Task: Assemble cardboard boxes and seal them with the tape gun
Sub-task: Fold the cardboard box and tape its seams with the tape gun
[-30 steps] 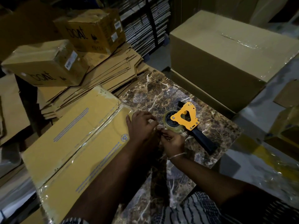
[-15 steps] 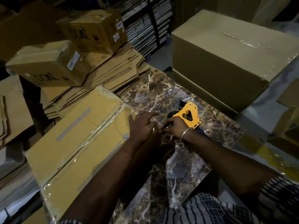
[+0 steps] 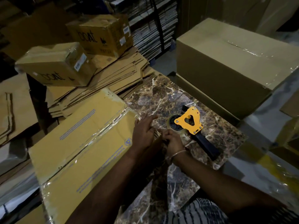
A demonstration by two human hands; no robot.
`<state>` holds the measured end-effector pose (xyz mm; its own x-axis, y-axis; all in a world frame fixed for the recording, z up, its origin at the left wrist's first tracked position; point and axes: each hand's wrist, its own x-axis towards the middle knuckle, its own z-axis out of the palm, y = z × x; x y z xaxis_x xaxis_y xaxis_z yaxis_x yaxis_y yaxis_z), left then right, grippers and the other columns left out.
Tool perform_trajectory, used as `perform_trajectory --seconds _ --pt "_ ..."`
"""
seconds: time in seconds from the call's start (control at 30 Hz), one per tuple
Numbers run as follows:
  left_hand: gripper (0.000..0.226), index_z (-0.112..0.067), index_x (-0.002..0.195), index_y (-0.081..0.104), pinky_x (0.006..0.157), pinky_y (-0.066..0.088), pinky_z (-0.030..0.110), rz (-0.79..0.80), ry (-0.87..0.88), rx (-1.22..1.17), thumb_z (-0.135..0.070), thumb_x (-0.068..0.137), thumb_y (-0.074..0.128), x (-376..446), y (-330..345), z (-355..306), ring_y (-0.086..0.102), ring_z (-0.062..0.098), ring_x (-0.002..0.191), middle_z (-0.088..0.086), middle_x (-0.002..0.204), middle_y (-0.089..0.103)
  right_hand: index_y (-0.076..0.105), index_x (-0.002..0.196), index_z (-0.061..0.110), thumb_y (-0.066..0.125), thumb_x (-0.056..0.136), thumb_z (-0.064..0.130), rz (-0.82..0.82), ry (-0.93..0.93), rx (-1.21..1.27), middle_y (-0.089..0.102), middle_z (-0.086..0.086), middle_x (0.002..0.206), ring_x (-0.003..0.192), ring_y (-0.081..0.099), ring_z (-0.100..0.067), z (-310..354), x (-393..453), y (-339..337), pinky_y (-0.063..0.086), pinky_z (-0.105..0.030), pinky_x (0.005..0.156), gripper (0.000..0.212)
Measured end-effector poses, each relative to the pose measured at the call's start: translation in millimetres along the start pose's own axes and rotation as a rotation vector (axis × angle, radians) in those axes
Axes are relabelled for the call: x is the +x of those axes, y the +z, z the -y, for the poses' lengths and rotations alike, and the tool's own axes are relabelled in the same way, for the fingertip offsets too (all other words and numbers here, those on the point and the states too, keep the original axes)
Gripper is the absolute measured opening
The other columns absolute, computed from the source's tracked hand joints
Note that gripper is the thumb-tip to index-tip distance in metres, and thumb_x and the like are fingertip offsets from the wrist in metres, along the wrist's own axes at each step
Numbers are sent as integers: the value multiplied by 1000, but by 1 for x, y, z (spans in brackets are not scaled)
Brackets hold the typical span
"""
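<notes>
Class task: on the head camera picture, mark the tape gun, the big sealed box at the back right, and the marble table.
tape gun [image 3: 188,122]: head view, on its yellow side plate.
big sealed box [image 3: 218,75]: head view, on its front wall.
marble table [image 3: 155,97]: head view, on a bare patch of the top.

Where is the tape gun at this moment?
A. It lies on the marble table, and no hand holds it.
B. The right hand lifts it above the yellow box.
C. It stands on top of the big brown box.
A: the tape gun lies flat on the marble table, beside the right hand, which is not around its handle.
</notes>
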<state>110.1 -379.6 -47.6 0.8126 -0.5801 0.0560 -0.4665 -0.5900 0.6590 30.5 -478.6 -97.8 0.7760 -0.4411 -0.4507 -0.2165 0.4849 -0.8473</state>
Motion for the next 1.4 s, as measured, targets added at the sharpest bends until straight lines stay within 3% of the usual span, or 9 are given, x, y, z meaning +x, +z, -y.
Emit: perform_trajectory --seconds 0.2,0.33,0.47,0.67,0.83,0.93,1.17,1.3,1.4 --pt "63 -18 144 51 119 15 27 -78 -19 -194 -44 87 51 -16 -1 5 9 -1 149 -2 154 43 71 102 9 39 100 62 8 184 182 70 -13 111 111 63 -31 -11 -6 23 46 -48 104 62" --pt "53 -24 146 46 115 17 11 -133 -9 -276 -27 94 55 -22 -3 5 9 -8 148 -2 156 39 67 102 13 30 105 52 60 127 118 68 -1 104 111 60 -23 6 1 29 41 -46 106 55" --pt "77 -16 149 42 116 14 9 -180 -98 -198 9 78 60 -20 -1 3 17 8 151 -4 157 34 49 145 9 24 105 55 169 261 -31 47 -7 148 142 38 -27 17 13 23 31 -47 116 66" --pt "56 -5 151 39 120 10 23 -69 -99 86 -13 98 53 -14 4 -2 20 22 152 10 162 29 30 156 10 26 105 52 225 282 -184 27 -9 163 150 27 -26 36 27 31 28 -40 119 66" --pt "28 -5 119 59 89 40 32 -63 66 192 -12 94 48 -14 -18 0 55 29 108 12 120 58 53 144 21 17 97 70 242 113 -458 53 -8 146 127 52 -24 45 17 43 39 -38 102 77" --pt "20 -6 92 61 68 37 34 -33 268 326 -20 86 48 1 -38 13 54 31 79 11 92 59 60 136 24 6 94 72 247 68 -662 63 -16 129 109 59 -29 40 11 48 45 -38 87 84" --pt "39 -12 90 66 68 43 36 203 567 551 -45 97 48 35 -59 43 57 28 74 7 86 61 61 91 17 7 103 60 205 59 -857 50 -5 75 65 45 -16 40 6 44 33 -35 64 69" --pt "46 -12 96 73 69 49 34 373 526 473 -51 88 48 44 -69 34 63 28 82 7 90 67 50 138 21 12 103 52 294 -15 -1035 58 -17 132 115 57 -33 26 5 33 43 -36 96 61" --pt "48 -21 107 75 79 49 34 440 483 497 -49 83 46 46 -74 32 64 24 97 2 104 70 55 135 19 30 99 60 201 -169 -980 61 -12 132 120 57 -34 26 -8 31 46 -46 98 60"
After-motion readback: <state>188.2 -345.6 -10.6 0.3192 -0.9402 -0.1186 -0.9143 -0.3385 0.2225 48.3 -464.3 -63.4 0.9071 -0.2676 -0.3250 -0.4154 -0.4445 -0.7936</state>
